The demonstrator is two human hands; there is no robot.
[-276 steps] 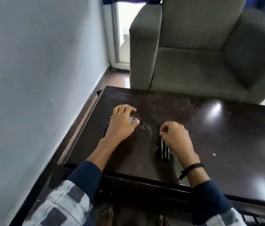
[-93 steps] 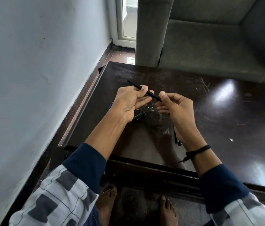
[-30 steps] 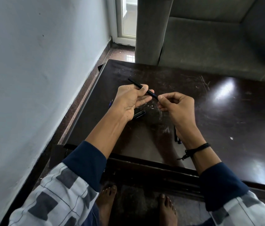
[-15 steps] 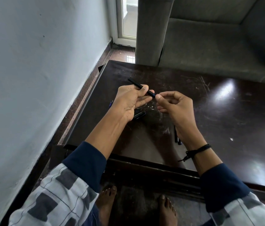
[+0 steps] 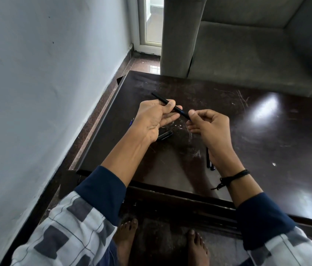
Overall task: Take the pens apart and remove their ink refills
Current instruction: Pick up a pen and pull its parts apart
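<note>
A dark, scuffed table (image 5: 266,135) butts its far edge against a grey armchair (image 5: 247,54), its left edge running close beside a pale wall (image 5: 36,93); the widest open room lies toward its right edge. Above the left half, the left hand (image 5: 155,120) curls thumb and fingers round a pen (image 5: 180,111), while the right hand (image 5: 210,127) pinches that pen's nearer end between thumb and forefinger, the other fingers loosely bent. The pen is slim, plain and black, clear of the wood, its long axis slanting from the far-left corner toward the near right. Two dark pens (image 5: 208,159) lie near the near edge beside the right wrist, pointing far to near. A short black piece (image 5: 165,135) lies just beneath the left palm.
</note>
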